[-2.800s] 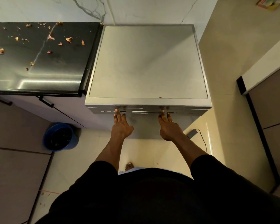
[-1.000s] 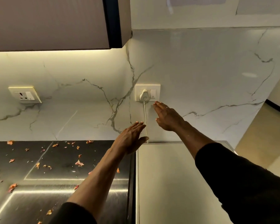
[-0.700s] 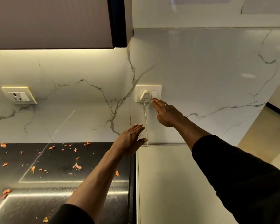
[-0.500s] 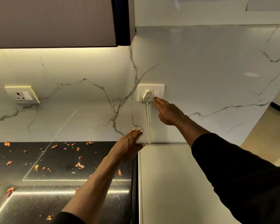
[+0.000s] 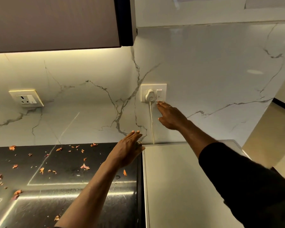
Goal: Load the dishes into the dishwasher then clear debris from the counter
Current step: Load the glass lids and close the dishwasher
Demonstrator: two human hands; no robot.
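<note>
Right hand (image 5: pixel 171 117), fingers extended, is placed at the lower edge of the wall switch (image 5: pixel 159 94), beside the white plug (image 5: pixel 150 95). Its cord (image 5: pixel 152 122) is led down behind the dishwasher (image 5: pixel 174 186). Left hand (image 5: pixel 128 149), flat and empty, is held over the dark table (image 5: pixel 69 193), where reddish debris (image 5: pixel 84 166) is scattered.

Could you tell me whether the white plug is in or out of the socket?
In: the plug sits flush in the socket, its cord hanging straight down.
</note>
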